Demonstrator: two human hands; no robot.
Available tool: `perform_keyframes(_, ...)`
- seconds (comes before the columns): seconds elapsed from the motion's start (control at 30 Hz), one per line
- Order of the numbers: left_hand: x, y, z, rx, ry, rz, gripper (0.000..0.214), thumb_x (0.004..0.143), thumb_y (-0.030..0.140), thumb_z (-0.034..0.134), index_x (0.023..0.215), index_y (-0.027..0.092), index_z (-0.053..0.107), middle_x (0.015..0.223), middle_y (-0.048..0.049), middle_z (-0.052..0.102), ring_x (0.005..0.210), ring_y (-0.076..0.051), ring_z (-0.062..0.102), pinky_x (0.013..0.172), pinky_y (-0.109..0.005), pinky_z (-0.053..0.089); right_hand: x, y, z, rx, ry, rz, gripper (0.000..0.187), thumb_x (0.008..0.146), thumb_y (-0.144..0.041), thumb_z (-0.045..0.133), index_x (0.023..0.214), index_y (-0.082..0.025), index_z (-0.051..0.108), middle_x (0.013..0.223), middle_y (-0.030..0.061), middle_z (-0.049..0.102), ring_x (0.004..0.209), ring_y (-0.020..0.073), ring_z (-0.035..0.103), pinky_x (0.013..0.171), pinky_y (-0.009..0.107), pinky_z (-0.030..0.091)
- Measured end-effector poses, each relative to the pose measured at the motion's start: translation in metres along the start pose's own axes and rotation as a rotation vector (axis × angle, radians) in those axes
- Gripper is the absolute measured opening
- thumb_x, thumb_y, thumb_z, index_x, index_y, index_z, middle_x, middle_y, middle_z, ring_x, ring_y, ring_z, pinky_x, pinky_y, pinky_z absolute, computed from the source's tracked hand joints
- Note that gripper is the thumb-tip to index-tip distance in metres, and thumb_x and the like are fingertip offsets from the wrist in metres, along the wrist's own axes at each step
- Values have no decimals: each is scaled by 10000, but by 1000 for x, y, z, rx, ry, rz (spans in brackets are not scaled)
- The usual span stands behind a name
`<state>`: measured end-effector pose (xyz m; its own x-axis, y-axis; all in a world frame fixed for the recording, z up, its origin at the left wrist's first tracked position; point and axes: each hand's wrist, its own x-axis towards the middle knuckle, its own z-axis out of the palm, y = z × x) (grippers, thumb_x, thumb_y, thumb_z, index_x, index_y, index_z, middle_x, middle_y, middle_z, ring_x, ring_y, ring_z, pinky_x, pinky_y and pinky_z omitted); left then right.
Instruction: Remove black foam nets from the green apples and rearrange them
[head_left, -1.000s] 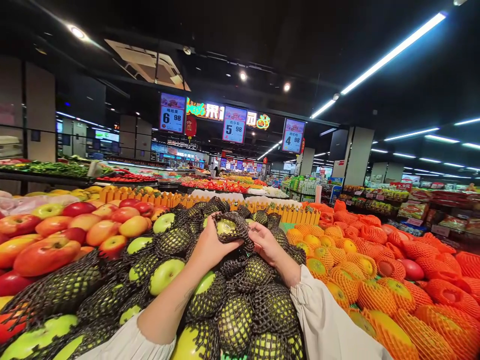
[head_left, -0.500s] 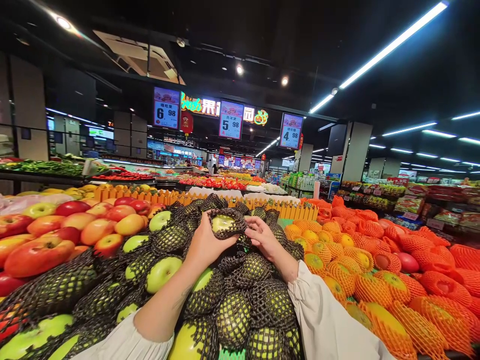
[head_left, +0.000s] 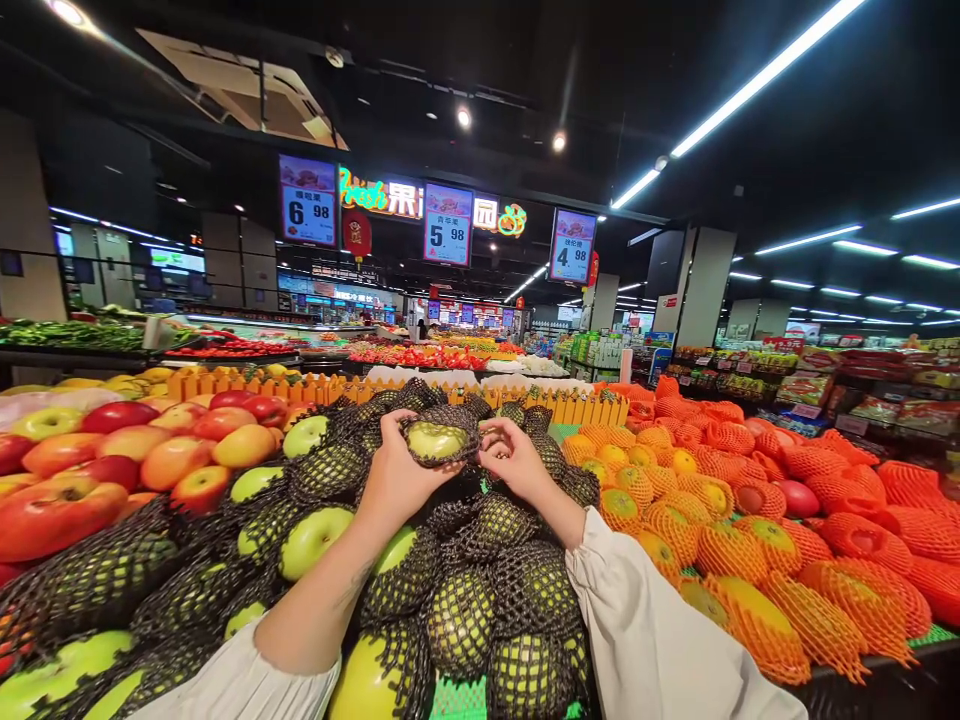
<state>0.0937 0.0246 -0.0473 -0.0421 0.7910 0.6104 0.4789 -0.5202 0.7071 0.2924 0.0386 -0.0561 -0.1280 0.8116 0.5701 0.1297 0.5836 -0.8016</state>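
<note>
My left hand (head_left: 397, 475) grips a green apple (head_left: 436, 440) wrapped in a black foam net, held just above a heap of green apples (head_left: 465, 610) in the same black nets. My right hand (head_left: 512, 462) is at the apple's right side, its fingers pinched on the edge of the net. Both forearms in white sleeves reach over the heap. Some of the green apples (head_left: 313, 535) on the left lie bare, without nets.
Red and yellow apples (head_left: 112, 460) are piled at the left. Fruit in orange nets (head_left: 750, 540) fills the right side of the stand. A low yellow picket fence (head_left: 570, 405) edges the back. Price signs (head_left: 448, 225) hang overhead; more produce stands lie beyond.
Both hands with the netted apple have stayed together on it while the view tilted up and shifted slightly. My right fingers have moved up to the net's right edge.
</note>
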Motion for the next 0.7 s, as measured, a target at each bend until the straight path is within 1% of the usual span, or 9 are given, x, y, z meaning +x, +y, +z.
perform_keyframes(0.03, 0, 0, 0, 9, -6, 1, 856, 581, 477, 826, 1257, 231, 362, 1035, -103, 713, 982, -324, 721, 852, -430, 567, -2, -4, 0, -103, 23, -77, 488, 694, -293, 744, 1139, -245, 549, 961, 12, 581, 671, 110, 559, 482, 208, 453)
perform_keyframes(0.1, 0, 1, -1, 33, -27, 14, 850, 584, 496, 820, 1258, 232, 373, 1047, -105, 713, 980, -328, 718, 846, -427, 563, -9, -15, 0, -316, 45, -271, 601, 724, -192, 664, 1297, -262, 498, 1178, 75, 568, 892, 167, 610, 612, 253, 516)
perform_keyframes(0.17, -1, 3, -1, 50, -56, 27, 839, 593, 506, 810, 1267, 233, 392, 1069, -107, 712, 978, -329, 714, 840, -423, 560, -16, -27, 1, -468, -31, -437, 705, 728, -139, 619, 1398, -276, 448, 1348, 105, 516, 1122, 225, 587, 803, 321, 551)
perform_keyframes(0.23, -1, 5, -1, 55, -79, 43, 839, 600, 495, 804, 1290, 230, 408, 1104, -112, 707, 982, -327, 710, 840, -418, 558, -21, -36, 3, -550, -145, -523, 749, 747, -168, 650, 1449, -288, 419, 1437, 106, 471, 1278, 261, 523, 981, 381, 517)
perform_keyframes(0.27, -2, 5, -2, 56, -87, 55, 845, 601, 483, 803, 1305, 228, 413, 1128, -115, 702, 993, -325, 706, 849, -416, 557, -22, -38, 4, -570, -181, -537, 758, 764, -218, 689, 1465, -294, 409, 1459, 105, 455, 1323, 271, 495, 1041, 402, 490)
perform_keyframes(0.33, -2, 5, -1, 59, -98, 94, 868, 597, 465, 806, 1336, 224, 419, 1181, -121, 689, 1036, -326, 695, 882, -417, 550, -21, -37, 5, -580, -202, -536, 792, 780, -360, 769, 1479, -297, 402, 1464, 109, 447, 1356, 279, 479, 1120, 428, 433)
perform_keyframes(0.43, -2, 6, 0, 77, -121, 128, 899, 589, 503, 820, 1351, 215, 441, 1204, -125, 688, 1092, -336, 675, 922, -430, 541, -15, -28, 4, -540, -205, -513, 897, 733, -487, 833, 1488, -277, 396, 1444, 125, 468, 1351, 282, 494, 1150, 435, 403)
perform_keyframes(0.6, -3, 7, 2, 85, -168, 90, 906, 588, 595, 815, 1333, 193, 490, 1185, -133, 704, 1098, -350, 672, 956, -472, 534, -6, -14, 1, -532, -189, -465, 898, 719, -423, 828, 1488, -261, 394, 1446, 134, 515, 1341, 283, 516, 1155, 447, 391)
perform_keyframes(0.7, -3, 5, 3, 73, -246, 163, 932, 618, 597, 798, 1388, 188, 468, 1307, -158, 658, 1182, -360, 638, 1028, -497, 499, -3, -8, -1, -525, -186, -434, 951, 667, -405, 833, 1489, -233, 388, 1487, 152, 494, 1361, 310, 502, 1158, 475, 379)
